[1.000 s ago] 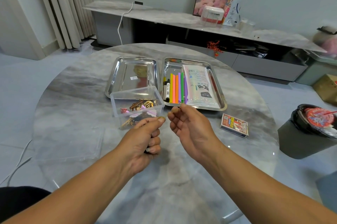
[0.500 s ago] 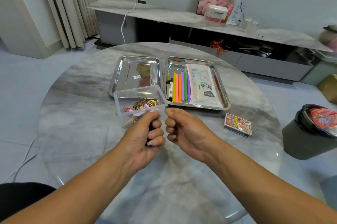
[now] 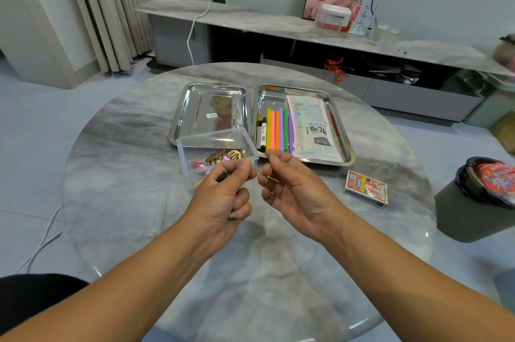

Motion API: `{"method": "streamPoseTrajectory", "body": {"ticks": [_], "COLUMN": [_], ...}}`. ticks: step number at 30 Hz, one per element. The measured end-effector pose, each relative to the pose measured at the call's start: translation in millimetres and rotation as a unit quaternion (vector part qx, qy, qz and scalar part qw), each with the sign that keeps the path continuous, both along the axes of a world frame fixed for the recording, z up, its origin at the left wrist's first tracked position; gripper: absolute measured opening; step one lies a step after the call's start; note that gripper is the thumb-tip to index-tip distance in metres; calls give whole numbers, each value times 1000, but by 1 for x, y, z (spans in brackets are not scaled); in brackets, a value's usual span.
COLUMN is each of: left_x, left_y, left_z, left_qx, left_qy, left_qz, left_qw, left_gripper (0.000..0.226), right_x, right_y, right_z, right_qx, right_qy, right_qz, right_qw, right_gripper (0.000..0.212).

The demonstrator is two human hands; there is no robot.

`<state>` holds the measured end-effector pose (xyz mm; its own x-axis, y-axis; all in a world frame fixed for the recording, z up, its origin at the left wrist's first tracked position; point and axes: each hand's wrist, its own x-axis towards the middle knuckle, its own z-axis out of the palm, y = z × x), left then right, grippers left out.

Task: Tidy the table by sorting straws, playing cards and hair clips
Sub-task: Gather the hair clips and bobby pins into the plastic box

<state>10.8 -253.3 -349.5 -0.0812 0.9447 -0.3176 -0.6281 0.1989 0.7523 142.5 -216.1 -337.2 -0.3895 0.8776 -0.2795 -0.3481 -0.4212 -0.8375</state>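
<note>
Both hands are raised over the round marble table (image 3: 278, 272), just in front of a clear plastic box (image 3: 195, 144) holding several hair clips (image 3: 223, 156). My left hand (image 3: 223, 199) grips dark and gold hair clips in its curled fingers. My right hand (image 3: 289, 188) pinches a thin gold hair clip (image 3: 257, 170) that bridges the small gap between the two hands. Several coloured straws (image 3: 276, 130) and a straw packet (image 3: 312, 127) lie in the right steel tray (image 3: 345, 146). A deck of playing cards (image 3: 366, 188) lies on the table to the right.
A left steel tray (image 3: 181, 124) sits behind the plastic box with only a small sticker inside. Black markers (image 3: 262, 132) lie beside the straws. A clear lid (image 3: 117, 210) rests on the table's left side. A dark bin (image 3: 479, 202) stands on the floor at right.
The hands rose slightly and came apart a little. The right hand now pinches a thin gold clip drawn from the bunch in the left hand.
</note>
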Motion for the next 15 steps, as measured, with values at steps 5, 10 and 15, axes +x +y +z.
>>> {"method": "streamPoseTrajectory", "body": {"ticks": [5,10,15], "left_x": [1,-2,-4], "left_y": [-3,0,1], "left_z": [-1,-2,-2], "left_qx": [21,15,18], "left_qy": [96,118,114], "left_qz": [-13,-19,-20], "left_qw": [995,993,993], "left_gripper": [10,14,9], "right_x": [-2,-2,2], "right_y": [-4,-8,-4], "right_z": [1,3,6], "right_qx": [61,123,93], "right_qy": [-84,-141,-117], "right_qz": [40,33,-16], "right_qw": [994,982,989], "right_gripper": [21,36,8]}}
